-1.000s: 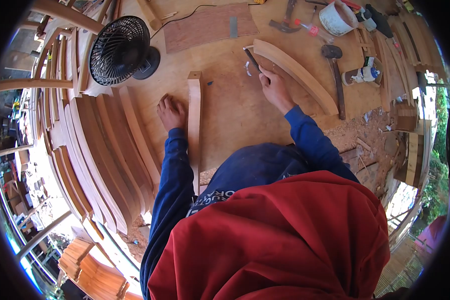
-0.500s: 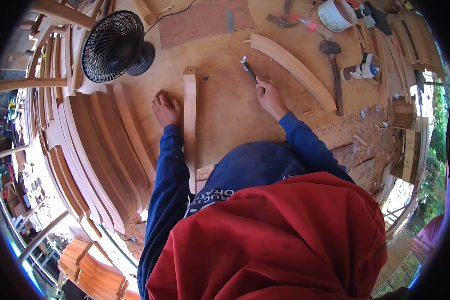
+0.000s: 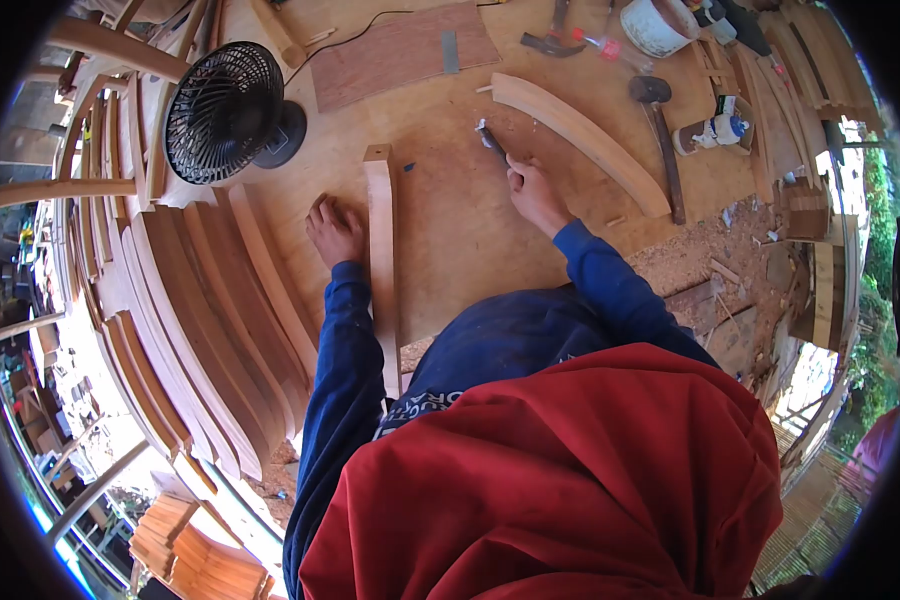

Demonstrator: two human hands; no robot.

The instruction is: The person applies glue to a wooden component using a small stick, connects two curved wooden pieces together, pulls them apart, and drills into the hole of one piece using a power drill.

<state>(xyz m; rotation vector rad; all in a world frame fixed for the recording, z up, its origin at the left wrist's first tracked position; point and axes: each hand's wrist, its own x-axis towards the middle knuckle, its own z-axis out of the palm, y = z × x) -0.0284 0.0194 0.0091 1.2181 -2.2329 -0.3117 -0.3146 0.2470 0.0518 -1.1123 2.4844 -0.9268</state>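
Observation:
My right hand (image 3: 537,200) is closed around a slim dark stick (image 3: 491,140) with white matter on its tip, held just over the bench; whether it is a brush or a spreader I cannot make out. My left hand (image 3: 336,232) rests on the bench, fingers apart and slightly bent, holding nothing. Close beside it, on its right, lies a squared wooden piece (image 3: 382,240) with a small hole in its far end; its near end reaches toward my body. Beyond my right hand lies a curved wooden piece (image 3: 580,140) with a tenon at its far end.
A black fan (image 3: 225,112) stands at the back left. Several curved boards (image 3: 215,310) are stacked left. To the right lie a mallet (image 3: 660,140), a glue bottle (image 3: 715,132), a claw hammer (image 3: 553,44) and a white bucket (image 3: 660,28). Shavings (image 3: 690,250) cover the lower right.
The view has turned slightly, so the bench scene sits a little differently in frame. Both hands keep nearly the same places, and the stick stays in my right hand.

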